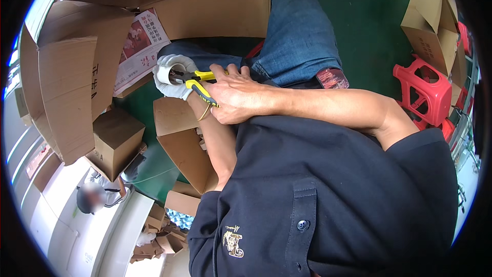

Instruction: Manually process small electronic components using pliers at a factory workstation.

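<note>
Dark shirt (353,200) up front, and beyond it the right hand (237,95), grip wrapped around yellow-handled pliers (205,76), nose at the mouth of a white cylindrical piece (163,74); gloved left hand (177,90) clasps that piece, near the jeans (300,28)!

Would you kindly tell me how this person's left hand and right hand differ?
The left hand wears a white glove, while the right hand is bare. The left hand holds a short white tube-like piece; the right hand grips yellow-and-dark pliers. Both hands are close together, each closed on something.
</note>
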`<act>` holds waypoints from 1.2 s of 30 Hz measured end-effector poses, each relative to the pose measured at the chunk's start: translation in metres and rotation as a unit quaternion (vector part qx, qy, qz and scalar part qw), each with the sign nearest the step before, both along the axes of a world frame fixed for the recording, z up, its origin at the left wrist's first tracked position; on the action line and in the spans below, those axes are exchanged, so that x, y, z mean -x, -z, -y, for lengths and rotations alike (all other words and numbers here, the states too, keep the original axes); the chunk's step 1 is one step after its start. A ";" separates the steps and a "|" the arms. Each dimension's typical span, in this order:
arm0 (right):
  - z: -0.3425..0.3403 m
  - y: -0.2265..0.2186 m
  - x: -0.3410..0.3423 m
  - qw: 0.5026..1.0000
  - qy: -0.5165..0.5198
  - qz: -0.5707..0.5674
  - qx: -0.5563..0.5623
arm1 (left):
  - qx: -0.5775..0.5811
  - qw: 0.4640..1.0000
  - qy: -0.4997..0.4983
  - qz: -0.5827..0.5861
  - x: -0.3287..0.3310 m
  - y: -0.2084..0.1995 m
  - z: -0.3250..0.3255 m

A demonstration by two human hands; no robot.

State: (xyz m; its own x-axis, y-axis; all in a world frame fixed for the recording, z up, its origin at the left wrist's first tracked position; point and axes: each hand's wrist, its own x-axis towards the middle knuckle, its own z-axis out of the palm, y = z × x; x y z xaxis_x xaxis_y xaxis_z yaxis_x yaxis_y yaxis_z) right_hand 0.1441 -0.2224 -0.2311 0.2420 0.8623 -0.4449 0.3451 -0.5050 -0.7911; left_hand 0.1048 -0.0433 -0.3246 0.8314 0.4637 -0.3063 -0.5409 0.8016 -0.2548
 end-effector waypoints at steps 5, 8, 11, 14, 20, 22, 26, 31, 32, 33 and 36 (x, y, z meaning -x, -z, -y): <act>0.002 0.002 0.005 0.999 0.005 0.028 -0.024 | -0.051 0.998 -0.004 -0.021 0.003 0.002 -0.003; 0.004 0.004 0.005 0.999 0.007 0.024 -0.023 | -0.082 0.995 0.004 -0.057 0.004 0.002 -0.001; 0.003 0.005 0.002 1.000 0.009 0.008 -0.018 | -0.048 0.999 -0.003 -0.024 0.004 0.005 0.000; 0.003 0.004 -0.002 1.000 0.006 -0.014 -0.012 | -0.014 1.000 -0.003 -0.014 0.004 0.005 0.001; 0.003 0.002 -0.004 1.000 0.010 -0.028 -0.002 | -0.114 0.990 0.035 -0.076 0.008 0.012 -0.004; 0.004 0.002 -0.007 0.999 0.013 -0.033 -0.001 | -0.105 0.990 0.036 -0.086 0.009 0.010 -0.005; 0.011 -0.001 -0.014 0.994 0.050 -0.098 -0.001 | -0.127 0.986 0.009 -0.103 0.009 0.008 -0.003; 0.010 0.007 -0.016 0.980 0.123 -0.155 -0.004 | -0.119 0.991 0.037 -0.037 0.006 0.005 -0.002; 0.009 0.010 -0.020 0.981 0.093 -0.170 0.004 | -0.128 0.989 0.029 -0.067 0.006 0.004 0.000; 0.008 0.011 -0.023 0.981 0.064 -0.185 0.012 | -0.136 0.986 0.021 -0.099 0.005 0.002 0.001; 0.007 0.011 -0.022 0.997 0.052 -0.061 0.001 | -0.155 0.965 0.013 -0.211 0.001 -0.007 0.010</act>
